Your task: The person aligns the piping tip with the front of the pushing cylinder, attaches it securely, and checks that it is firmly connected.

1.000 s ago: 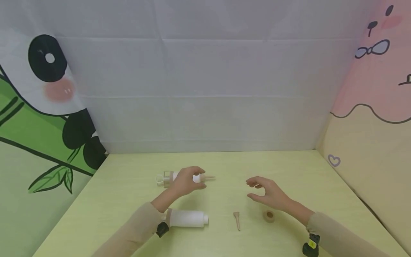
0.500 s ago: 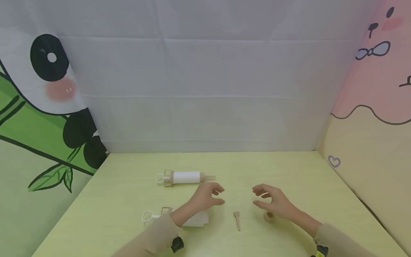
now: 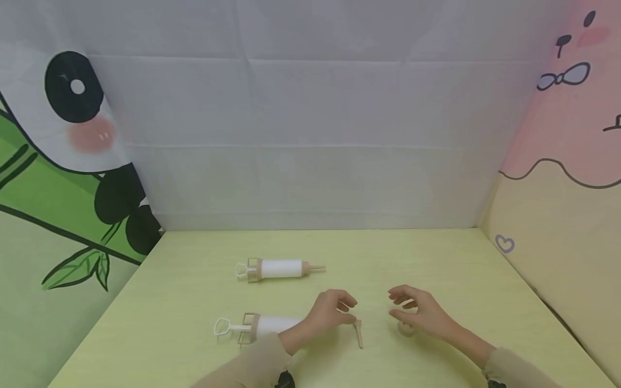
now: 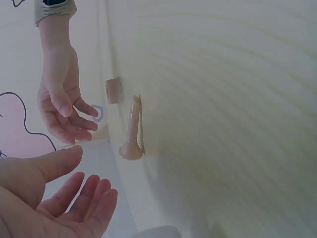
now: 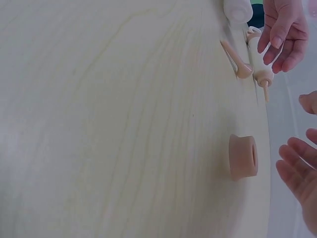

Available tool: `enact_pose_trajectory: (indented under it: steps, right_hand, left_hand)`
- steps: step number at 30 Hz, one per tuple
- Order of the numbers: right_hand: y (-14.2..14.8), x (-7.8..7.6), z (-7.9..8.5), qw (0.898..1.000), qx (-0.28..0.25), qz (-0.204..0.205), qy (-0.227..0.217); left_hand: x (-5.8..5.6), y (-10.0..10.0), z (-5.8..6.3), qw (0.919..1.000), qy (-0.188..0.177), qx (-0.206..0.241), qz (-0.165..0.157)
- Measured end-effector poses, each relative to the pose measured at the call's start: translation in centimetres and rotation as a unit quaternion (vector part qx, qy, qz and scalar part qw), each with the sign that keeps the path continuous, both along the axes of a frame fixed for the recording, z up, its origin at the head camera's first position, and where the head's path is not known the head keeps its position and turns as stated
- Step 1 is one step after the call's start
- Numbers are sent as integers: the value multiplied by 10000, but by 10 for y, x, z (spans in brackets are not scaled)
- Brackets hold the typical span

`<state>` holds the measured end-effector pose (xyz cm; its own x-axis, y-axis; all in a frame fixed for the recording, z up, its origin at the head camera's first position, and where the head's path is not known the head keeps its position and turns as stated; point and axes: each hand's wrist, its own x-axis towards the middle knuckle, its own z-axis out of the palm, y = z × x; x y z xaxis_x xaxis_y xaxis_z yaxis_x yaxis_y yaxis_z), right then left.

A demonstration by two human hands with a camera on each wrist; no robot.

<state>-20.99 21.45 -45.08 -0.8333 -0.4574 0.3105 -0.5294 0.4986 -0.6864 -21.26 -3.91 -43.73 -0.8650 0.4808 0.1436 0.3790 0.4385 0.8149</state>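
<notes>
My left hand (image 3: 327,313) hovers over the table with fingers loosely bent, its thumb overlapping the wide end of a beige tapered nozzle (image 3: 359,337) in the head view. In the left wrist view the nozzle (image 4: 131,134) lies beyond the fingertips, apart from them. My right hand (image 3: 423,313) is relaxed above a beige screw ring (image 3: 405,329), which it partly covers; the right wrist view shows that ring (image 5: 241,157) on its side on the table, the hand (image 5: 299,173) beside it. Behind my left forearm lies a white-barrelled icing syringe (image 3: 274,324), its front end hidden.
A second icing syringe (image 3: 281,268), with its nozzle fitted, lies farther back on the pale wood-grain table (image 3: 412,253). A white cloth wall (image 3: 310,134) rises behind the table, with cartoon-printed panels at both sides.
My left hand has moved away from the back syringe, toward the nozzle at the front right, uncovering that syringe. My right hand has drifted slightly right and nearer, over the ring.
</notes>
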Motion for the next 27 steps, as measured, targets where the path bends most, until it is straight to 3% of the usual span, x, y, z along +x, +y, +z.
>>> enact_pose_trajectory:
  steps: [11, 27]
  right_hand:
    - [5, 3, -5, 9998, 43, -32, -180]
    - [6, 5, -4, 9993, -34, -6, -366]
  left_hand:
    - [8, 12, -12, 9968, -698, 224, 323]
    - [12, 14, -22, 9986, -194, -16, 482]
